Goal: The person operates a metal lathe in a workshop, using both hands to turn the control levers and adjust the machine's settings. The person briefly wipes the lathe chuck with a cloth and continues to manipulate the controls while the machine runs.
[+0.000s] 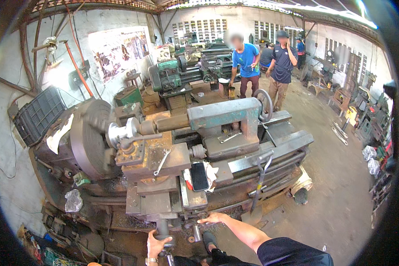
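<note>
The left hand [156, 245] spreads thumb and fingers at a grey cylindrical metal hub [163, 228], whose axis points forward toward the rusty, blocky steel tool post [131, 153]. Farther right, the right hand [213, 218] meets a silver cylindrical metal handle [197, 233]; I cannot tell either grip.

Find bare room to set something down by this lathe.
Mostly free: the floor between the lathe and the machinery at far right. Crowded: the carriage, with a phone and wrench on it; its front, by the left hand and right hand.
</note>
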The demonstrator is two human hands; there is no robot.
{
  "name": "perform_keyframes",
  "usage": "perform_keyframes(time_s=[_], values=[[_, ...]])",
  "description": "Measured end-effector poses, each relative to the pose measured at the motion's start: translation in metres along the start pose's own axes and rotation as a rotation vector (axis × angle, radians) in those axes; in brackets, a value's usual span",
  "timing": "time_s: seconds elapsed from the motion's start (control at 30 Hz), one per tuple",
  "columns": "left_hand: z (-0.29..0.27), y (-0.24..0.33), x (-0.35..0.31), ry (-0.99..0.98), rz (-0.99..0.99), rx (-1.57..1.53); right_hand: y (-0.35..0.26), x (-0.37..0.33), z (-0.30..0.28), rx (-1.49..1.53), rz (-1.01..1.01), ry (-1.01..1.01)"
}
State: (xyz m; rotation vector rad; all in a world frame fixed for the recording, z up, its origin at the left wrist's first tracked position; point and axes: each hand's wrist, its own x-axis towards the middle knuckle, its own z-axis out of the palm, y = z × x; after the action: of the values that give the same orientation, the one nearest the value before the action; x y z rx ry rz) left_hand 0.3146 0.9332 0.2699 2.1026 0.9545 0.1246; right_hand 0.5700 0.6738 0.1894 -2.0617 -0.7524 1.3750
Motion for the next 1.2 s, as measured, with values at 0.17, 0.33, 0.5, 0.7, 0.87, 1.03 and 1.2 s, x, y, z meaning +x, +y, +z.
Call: perform_keyframes(time_s=[0.17, 0.33, 0.5, 0.7, 0.87, 1.03, 1.2], values=[[-0.003, 0.011, -0.005, -0.012, -0.066, 0.034, 0.008, 0.011, 0.005, -0.056, 0.034, 0.065], [-0.006, 0.014, -0.007, -0.031, 0.046, 0.056, 0.001, -0.007, 0.0, 0.052, 0.049, 0.052], [-0.002, 0.007, -0.003, -0.073, -0.044, 0.055, -0.01, -0.006, 0.0, -0.001, 0.23, 0.116], [0.004, 0.0, -0.003, -0.047, -0.011, 0.097, 0.009, 0.008, 0.003, 0.068, 0.236, 0.165], [0.002, 0.005, -0.008, -0.028, -0.054, 0.043, 0.04, 0.026, 0.003, 0.195, 0.125, 0.173], [-0.002, 0.009, -0.015, -0.012, -0.051, -0.037, 0.076, 0.053, -0.002, 0.236, 0.209, 0.208], [-0.002, 0.01, -0.015, -0.015, -0.076, -0.045, 0.085, 0.058, -0.006, 0.26, 0.194, 0.159]])
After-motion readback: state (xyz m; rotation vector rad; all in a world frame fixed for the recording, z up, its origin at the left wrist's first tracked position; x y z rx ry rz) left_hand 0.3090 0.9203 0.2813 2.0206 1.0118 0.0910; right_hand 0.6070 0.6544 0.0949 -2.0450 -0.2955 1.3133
